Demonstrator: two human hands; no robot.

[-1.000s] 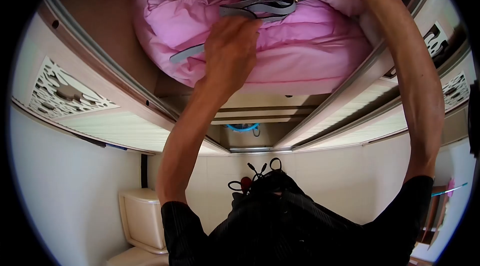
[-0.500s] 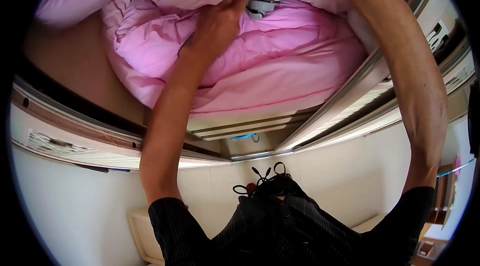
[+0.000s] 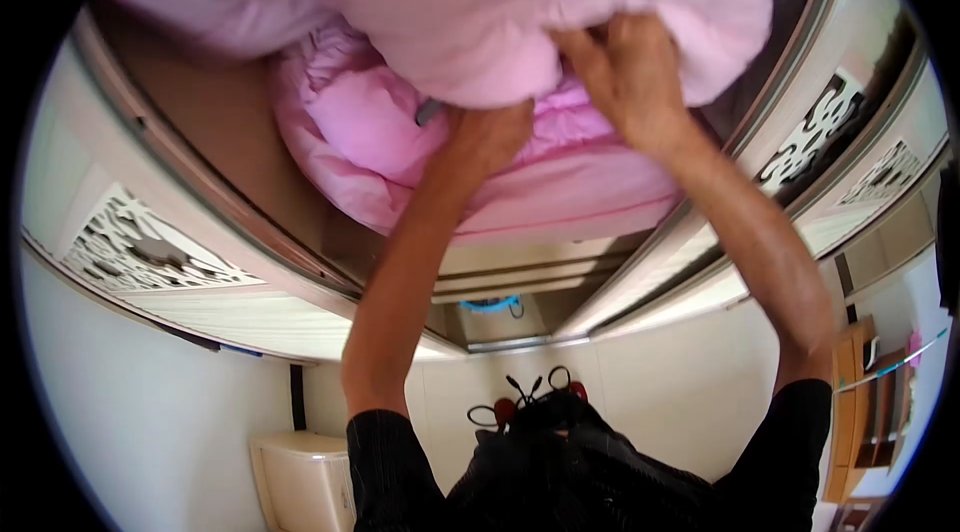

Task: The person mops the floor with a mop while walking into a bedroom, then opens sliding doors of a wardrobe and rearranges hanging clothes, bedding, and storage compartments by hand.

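Pink bedding [image 3: 470, 32] pulled lower in cupboard [image 3: 215, 117] | its edge pinched by right hand [image 3: 640, 82] | left hand [image 3: 492, 140] tucked under, grip cannot be told | open room at left | 2 hands, 1 grey strap [image 3: 429, 112]

2 hands [image 3: 492, 140] [image 3: 637, 82], 2 blk slvs [image 3: 385, 472] [image 3: 785, 452], 3 cutout pnls [image 3: 125, 254] [image 3: 815, 132] [image 3: 880, 175]

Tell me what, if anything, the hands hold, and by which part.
The right hand appears to grip the upper pink quilt by its front edge. Whether the left hand holds anything cannot be told: its fingertips are hidden.
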